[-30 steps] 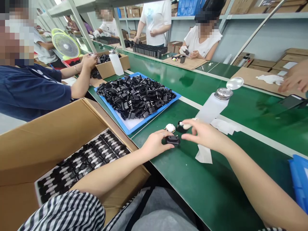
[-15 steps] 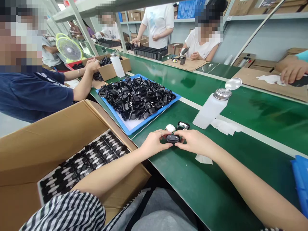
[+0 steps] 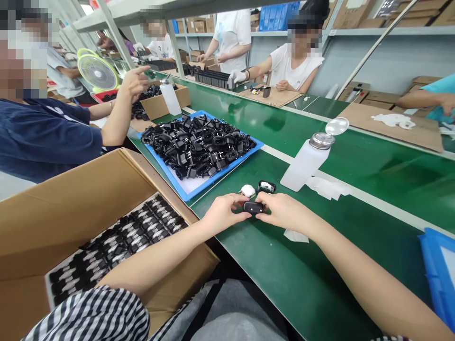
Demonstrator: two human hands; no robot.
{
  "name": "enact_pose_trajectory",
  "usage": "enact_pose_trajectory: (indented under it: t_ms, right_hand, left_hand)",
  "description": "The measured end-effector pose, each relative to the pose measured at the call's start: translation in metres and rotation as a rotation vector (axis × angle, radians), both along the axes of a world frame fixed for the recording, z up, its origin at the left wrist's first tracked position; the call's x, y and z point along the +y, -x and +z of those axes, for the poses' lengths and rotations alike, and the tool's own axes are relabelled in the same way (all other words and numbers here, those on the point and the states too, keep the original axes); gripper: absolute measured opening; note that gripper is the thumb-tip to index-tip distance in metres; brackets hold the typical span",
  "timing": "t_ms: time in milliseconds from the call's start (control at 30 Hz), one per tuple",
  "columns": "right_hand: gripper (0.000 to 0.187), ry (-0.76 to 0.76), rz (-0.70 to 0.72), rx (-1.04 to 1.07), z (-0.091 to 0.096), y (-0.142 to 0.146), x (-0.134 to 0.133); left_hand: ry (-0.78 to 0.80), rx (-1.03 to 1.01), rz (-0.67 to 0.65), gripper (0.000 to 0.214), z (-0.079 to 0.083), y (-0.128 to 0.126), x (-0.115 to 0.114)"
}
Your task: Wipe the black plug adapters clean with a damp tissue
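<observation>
Between my two hands, just above the green bench point(image 3: 249, 265), is a small black plastic housing point(image 3: 253, 208) with rounded ends and two small bright spots on its face. My left hand point(image 3: 227, 210) pinches its left end with thumb and fingers, and my right hand point(image 3: 275, 208) grips the right end. Right behind them lies an open black housing point(image 3: 266, 186) with white and green parts showing inside. A white lump point(image 3: 248, 191), perhaps wadding, sits beside it. Under my right wrist a piece of white tissue point(image 3: 296, 236) lies flat.
A blue tray point(image 3: 192, 194) heaped with black plug housings point(image 3: 202, 144) stands ahead. At left, a carton point(image 3: 67, 199) holds rows of black-and-white parts. A white pump bottle point(image 3: 305, 163) stands right of my hands, blue trays point(image 3: 439, 270) at far right. Co-workers sit around the bench.
The black housing has tilted slightly in my hands, which keep their hold. The co-worker at left has raised a hand from the carton. Across the bench, a gloved hand now reaches toward the black rack.
</observation>
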State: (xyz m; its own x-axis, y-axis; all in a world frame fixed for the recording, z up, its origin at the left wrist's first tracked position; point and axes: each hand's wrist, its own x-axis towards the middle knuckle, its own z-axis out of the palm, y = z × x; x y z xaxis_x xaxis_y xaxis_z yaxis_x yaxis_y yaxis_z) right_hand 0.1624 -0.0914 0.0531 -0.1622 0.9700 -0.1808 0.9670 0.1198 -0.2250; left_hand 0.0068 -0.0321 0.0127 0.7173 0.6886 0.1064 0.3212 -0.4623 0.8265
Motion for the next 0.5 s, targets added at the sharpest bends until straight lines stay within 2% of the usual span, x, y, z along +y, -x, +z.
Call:
enact_pose_trajectory:
  t_ms: [200, 333, 400, 500]
  right_hand:
    - [0.015, -0.009, 0.064, 0.063, 0.001, -0.003, 0.001]
    - [0.015, -0.003, 0.075, 0.045, 0.001, -0.004, 0.002]
    - [0.016, -0.005, 0.072, 0.006, 0.001, -0.003, 0.002]
    - [0.022, -0.03, 0.069, -0.072, 0.001, 0.001, 0.001]
  left_hand:
    - [-0.106, 0.06, 0.009, 0.03, 0.001, -0.001, -0.003]
    - [-0.107, 0.129, 0.032, 0.033, 0.004, -0.001, -0.005]
    - [-0.127, 0.206, 0.026, 0.029, 0.009, -0.002, -0.004]
    - [-0.244, 0.411, 0.001, 0.028, 0.023, -0.009, -0.002]
